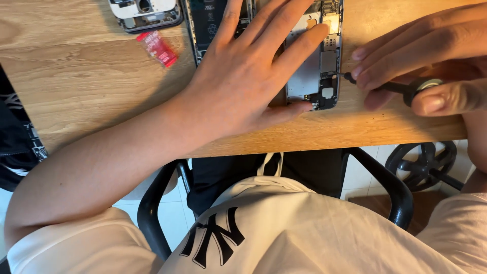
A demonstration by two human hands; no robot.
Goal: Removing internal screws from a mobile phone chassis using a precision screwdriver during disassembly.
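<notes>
An opened smartphone [312,76] with its circuit boards exposed lies on a wooden table [76,96]. My left hand [248,76] is spread flat over the phone, thumb touching its near corner. My right hand [421,66] grips a small black screwdriver [390,87] by its handle. The screwdriver's tip touches the phone's right edge near the lower end.
A second opened phone part [208,23] lies under my left fingers at the far edge. Another phone shell [144,12] and a small red packet [157,48] lie further left. A black chair [162,203] with armrests is below the table edge; a wheeled base [423,165] stands at the right.
</notes>
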